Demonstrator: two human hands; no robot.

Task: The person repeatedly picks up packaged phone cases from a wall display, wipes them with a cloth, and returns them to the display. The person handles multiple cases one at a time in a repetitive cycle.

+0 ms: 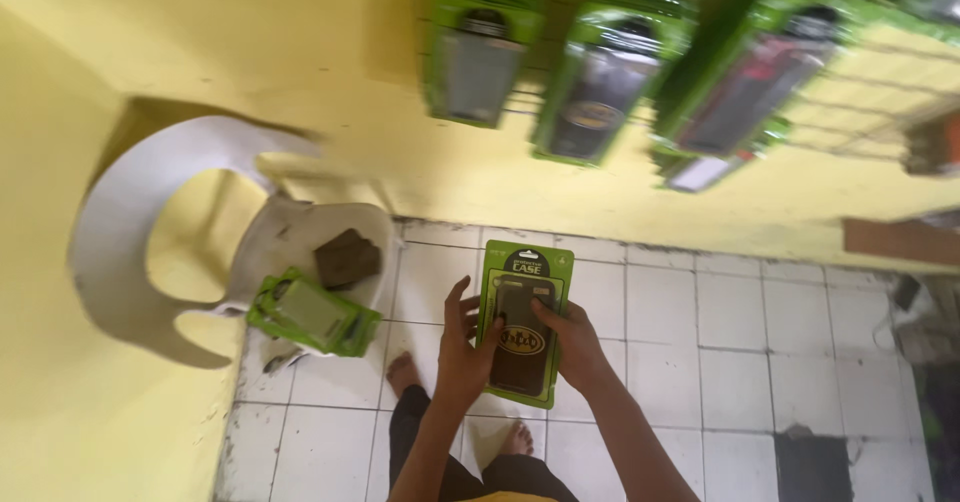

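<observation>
White plastic chair [150,242], set against the yellow wall; serves as landmark. On its seat: one stack of green packaged phone cases [315,314] at the front edge, overhanging slightly; one dark brown flat item [347,258] behind the stack, toward the chair's back, kind unclear.

Floor [760,342], white square tiles with dark grout, extending to the right of the chair. Directly on it: two bare feet, just right of the chair's seat.

Left hand [462,347], right hand [572,347] hold green packaged case [524,322].
</observation>
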